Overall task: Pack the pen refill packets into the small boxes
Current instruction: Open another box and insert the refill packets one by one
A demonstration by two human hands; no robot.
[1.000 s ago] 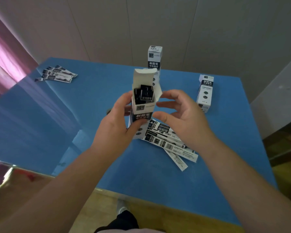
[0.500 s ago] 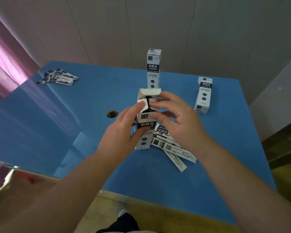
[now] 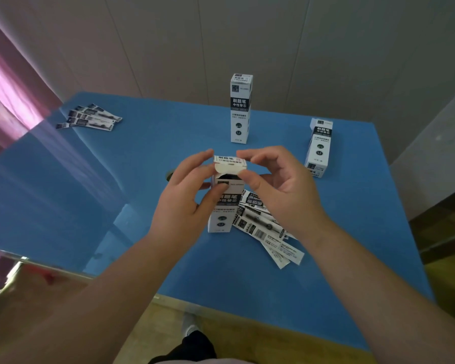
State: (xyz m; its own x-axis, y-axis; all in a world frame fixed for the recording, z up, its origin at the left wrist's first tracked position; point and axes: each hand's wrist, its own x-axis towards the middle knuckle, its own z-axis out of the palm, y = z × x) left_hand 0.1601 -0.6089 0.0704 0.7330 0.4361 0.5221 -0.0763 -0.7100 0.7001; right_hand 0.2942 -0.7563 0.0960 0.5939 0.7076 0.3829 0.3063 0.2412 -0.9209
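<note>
The blue table (image 3: 116,206) carries all the work items. Two small boxes stand upright and closed on it: a tall box (image 3: 241,109) at the far centre and a second box (image 3: 319,148) at the far right, well apart from each other. A spread of loose refill packets (image 3: 260,224) lies on the table just beside the held box, on its right, and a smaller group of packets (image 3: 90,118) lies at the far left corner.

The held box (image 3: 225,203) stands upright at the table centre, between both hands. The left hand (image 3: 184,203) grips its body, thumb curled across the printed front and fingers wrapped behind. The right hand (image 3: 281,185) pinches the lid flap (image 3: 230,164) between thumb and forefinger.

One second ago the lid flap stood fully raised and the dark packet ends showed in the open mouth. The flap is now folded over the top, with only a narrow dark gap visible below its tuck tab (not yet seated). Judged from this, filling of this box is complete and closure is in progress; the tab needs tucking in. The loose packets beside it remain to be packed.
</note>
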